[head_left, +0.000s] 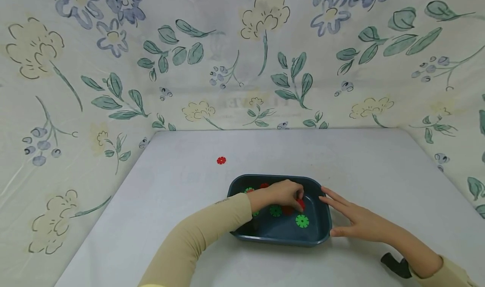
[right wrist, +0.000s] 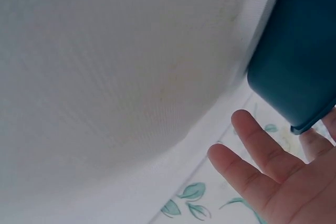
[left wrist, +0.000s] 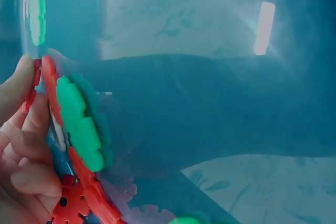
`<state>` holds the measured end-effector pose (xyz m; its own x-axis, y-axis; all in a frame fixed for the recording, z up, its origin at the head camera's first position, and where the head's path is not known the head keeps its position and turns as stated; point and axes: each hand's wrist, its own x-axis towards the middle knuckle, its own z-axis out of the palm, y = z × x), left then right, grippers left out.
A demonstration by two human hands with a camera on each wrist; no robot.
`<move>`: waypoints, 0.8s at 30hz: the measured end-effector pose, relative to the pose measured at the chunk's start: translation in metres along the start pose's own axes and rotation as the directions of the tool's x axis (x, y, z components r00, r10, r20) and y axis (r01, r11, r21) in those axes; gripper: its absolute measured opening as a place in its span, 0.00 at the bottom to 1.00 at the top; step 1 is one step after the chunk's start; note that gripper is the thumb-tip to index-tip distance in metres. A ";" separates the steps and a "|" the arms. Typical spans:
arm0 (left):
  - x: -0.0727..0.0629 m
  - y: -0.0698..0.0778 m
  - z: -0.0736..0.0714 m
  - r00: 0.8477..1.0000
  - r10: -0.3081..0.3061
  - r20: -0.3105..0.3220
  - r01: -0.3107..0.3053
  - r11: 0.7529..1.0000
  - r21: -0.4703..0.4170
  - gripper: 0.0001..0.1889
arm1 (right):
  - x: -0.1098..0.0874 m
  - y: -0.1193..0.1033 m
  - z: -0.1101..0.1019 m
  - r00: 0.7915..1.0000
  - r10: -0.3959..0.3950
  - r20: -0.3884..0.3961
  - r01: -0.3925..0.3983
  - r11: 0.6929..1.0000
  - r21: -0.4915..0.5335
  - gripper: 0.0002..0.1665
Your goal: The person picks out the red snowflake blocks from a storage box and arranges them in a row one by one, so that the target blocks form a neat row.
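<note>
A dark blue tray (head_left: 325,232) on the white table holds several flat, toothed discs in red and green. My left hand (head_left: 293,197) reaches into it and pinches a red disc (head_left: 301,203). In the left wrist view the fingers (left wrist: 21,145) grip red discs (left wrist: 50,85) on edge, with a green disc (left wrist: 79,124) lying against them. Loose green discs (head_left: 302,221) rest on the tray floor. My right hand (head_left: 356,221) lies flat with straight fingers against the tray's right wall. The right wrist view shows those fingers (right wrist: 273,177) beside the tray's outer wall (right wrist: 299,61).
One red disc (head_left: 221,160) lies alone on the table (head_left: 379,169), behind and left of the tray. Flowered cloth (head_left: 242,59) walls the table at the back and both sides. A black strap (head_left: 395,264) shows at my right wrist.
</note>
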<state>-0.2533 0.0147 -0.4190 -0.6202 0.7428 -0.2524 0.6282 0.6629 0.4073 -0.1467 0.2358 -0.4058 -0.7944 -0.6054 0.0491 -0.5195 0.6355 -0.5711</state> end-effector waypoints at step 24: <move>-0.009 -0.006 -0.022 0.993 -0.087 0.085 0.118 0.855 -0.505 0.18 | 0.001 0.000 0.000 1.000 -0.019 0.011 0.019 1.000 -0.023 0.44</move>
<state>-0.2615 0.0022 -0.3998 -0.6304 0.6876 -0.3603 0.2270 0.6072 0.7615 -0.1478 0.2352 -0.4059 -0.7809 -0.6226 0.0510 -0.5418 0.6345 -0.5513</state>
